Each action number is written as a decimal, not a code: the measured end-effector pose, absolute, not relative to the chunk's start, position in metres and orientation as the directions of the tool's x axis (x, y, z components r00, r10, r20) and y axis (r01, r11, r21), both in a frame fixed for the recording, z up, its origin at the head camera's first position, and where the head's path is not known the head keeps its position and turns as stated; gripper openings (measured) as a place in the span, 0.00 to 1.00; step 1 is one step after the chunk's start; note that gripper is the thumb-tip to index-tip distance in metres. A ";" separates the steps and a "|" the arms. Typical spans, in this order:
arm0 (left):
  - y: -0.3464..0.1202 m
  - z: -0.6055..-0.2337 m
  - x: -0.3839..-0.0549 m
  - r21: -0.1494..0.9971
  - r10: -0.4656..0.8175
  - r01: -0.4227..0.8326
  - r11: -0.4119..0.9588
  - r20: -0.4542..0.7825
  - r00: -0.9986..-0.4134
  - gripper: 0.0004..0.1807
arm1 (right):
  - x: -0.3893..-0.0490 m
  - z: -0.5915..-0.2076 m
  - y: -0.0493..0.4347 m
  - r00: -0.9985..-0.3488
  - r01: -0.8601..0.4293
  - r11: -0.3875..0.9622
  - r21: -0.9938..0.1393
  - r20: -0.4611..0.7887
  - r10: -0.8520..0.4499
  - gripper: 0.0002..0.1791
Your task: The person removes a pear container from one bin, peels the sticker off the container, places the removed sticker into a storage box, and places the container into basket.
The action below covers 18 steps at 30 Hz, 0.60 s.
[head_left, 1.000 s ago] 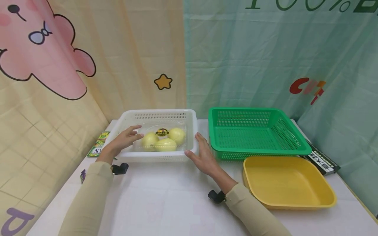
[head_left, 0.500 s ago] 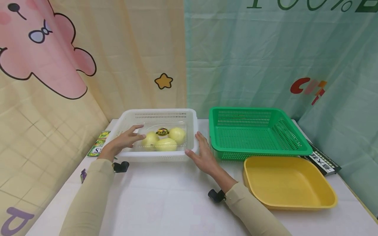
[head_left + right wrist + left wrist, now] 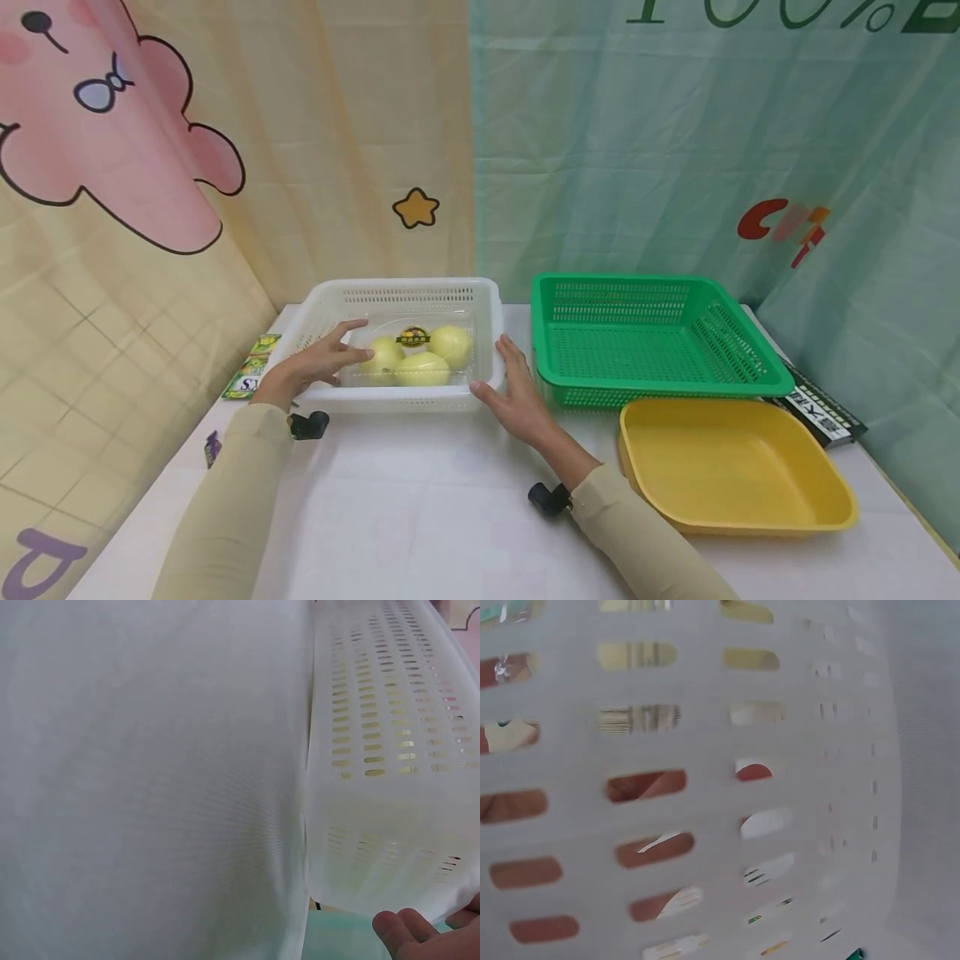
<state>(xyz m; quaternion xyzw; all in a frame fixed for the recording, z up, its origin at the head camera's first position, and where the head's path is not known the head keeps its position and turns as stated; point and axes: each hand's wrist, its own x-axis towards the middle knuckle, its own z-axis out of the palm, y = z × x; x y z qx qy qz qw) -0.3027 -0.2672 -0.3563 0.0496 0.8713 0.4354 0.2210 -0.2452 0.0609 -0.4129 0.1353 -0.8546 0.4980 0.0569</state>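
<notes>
A white perforated basket [image 3: 480, 398] holds a clear plastic pack [image 3: 360, 321] with three pale yellow-green round fruits [image 3: 423, 368] and a dark label. My left hand [image 3: 311, 364] reaches over the front left rim into it. Its fingers are spread at the pack's left end; whether they touch the pack I cannot tell. Through the slots of the basket wall [image 3: 577, 769] in the left wrist view, parts of that hand show. Outside the front right corner my right hand [image 3: 519, 400] lies against the basket, fingers along the right side and thumb at the front.
A green perforated basket [image 3: 750, 389] stands to the right, with a yellow tray [image 3: 735, 467] in front of it. A black printed box [image 3: 817, 408] lies at the right edge. Green packets [image 3: 246, 379] and a small purple wrapper [image 3: 212, 448] lie left on the white-covered table [image 3: 405, 500].
My left hand has moved slightly to the right, farther over the left end of the pack. My right hand, the baskets and the tray have stayed in place.
</notes>
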 end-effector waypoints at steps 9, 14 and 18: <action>-0.267 -0.359 -0.303 0.769 0.268 -0.052 0.637 -0.285 -0.920 0.46 | -0.244 -0.414 0.060 -0.958 -0.285 0.476 -0.832 0.229 -0.172 0.44; -0.268 -0.357 -0.300 0.784 0.256 -0.023 0.620 -0.231 -0.939 0.44 | -0.245 -0.414 0.060 -0.956 -0.293 0.480 -0.827 0.236 -0.176 0.44; -0.267 -0.356 -0.297 0.798 0.263 0.026 0.602 -0.168 -0.950 0.42 | -0.244 -0.415 0.060 -0.955 -0.294 0.480 -0.826 0.237 -0.176 0.44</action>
